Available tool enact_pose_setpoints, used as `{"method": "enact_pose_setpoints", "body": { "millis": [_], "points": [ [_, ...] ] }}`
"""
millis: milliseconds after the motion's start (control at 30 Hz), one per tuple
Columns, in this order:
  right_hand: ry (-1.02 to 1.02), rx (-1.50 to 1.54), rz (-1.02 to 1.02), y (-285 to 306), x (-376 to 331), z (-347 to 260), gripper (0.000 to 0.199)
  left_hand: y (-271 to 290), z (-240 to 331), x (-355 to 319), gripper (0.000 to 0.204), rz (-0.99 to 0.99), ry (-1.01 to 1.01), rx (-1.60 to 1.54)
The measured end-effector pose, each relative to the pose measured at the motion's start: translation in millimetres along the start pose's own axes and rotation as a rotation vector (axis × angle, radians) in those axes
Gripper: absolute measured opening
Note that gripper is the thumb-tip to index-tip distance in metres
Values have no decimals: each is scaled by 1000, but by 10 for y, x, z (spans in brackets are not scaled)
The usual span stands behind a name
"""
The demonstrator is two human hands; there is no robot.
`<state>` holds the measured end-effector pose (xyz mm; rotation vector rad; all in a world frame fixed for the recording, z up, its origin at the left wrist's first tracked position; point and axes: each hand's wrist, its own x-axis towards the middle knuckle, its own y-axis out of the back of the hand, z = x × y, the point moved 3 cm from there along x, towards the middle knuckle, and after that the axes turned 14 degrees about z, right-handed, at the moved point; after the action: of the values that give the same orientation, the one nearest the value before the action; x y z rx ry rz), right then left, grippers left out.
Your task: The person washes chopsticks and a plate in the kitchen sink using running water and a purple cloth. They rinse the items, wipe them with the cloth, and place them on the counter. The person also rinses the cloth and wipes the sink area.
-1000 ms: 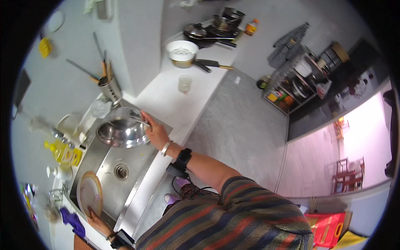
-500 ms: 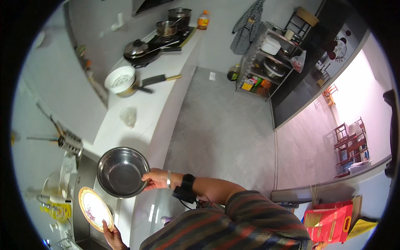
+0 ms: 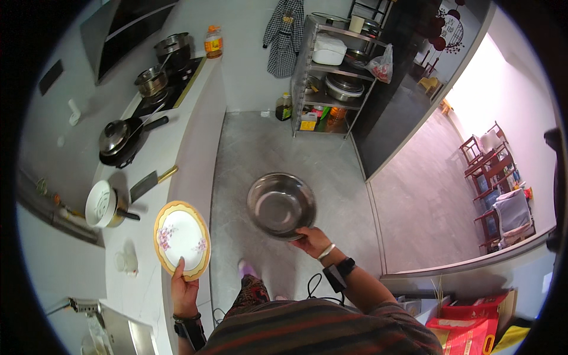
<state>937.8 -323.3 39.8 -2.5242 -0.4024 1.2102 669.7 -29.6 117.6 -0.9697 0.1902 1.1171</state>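
Note:
My left hand (image 3: 184, 290) grips a white plate (image 3: 184, 239) by its near rim, thumb on top. The plate has a yellow-orange border and pink flowers, and it is held up beside the counter edge. In my right hand (image 3: 313, 241) is a round steel basin (image 3: 282, 206), pinched at its near right rim and held over the floor. Nothing shows inside the basin. Both things are in the air, well apart from each other.
On the white counter (image 3: 151, 216) at left lie a cleaver (image 3: 152, 182), a white bowl on a pot (image 3: 102, 204), a glass (image 3: 125, 260) and a lidded wok (image 3: 118, 139). A sink (image 3: 127, 331) is at lower left. A steel shelf rack (image 3: 331, 68) stands ahead.
My body and view have turned right, away from the sink. The basin has moved from beside the sink out over the floor, and the plate has come away from the sink too.

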Motion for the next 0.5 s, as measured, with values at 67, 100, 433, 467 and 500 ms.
{"method": "enact_pose_setpoints", "body": {
  "millis": [67,100,433,467,500],
  "points": [
    [25,164,53,258,313,-297,30,-427,-110,335,32,-19,45,27],
    [85,212,86,365,487,-467,31,-639,-166,538,33,-50,66,35],
    [383,510,612,1225,1838,-2575,30,-2733,-283,3112,43,-77,134,113],
    [402,550,667,1290,1978,-2773,32,-2985,-252,3283,42,-151,124,100],
    [413,571,634,1351,2077,-2950,32,-3173,-219,3426,42,-103,130,116]
  ]
}}
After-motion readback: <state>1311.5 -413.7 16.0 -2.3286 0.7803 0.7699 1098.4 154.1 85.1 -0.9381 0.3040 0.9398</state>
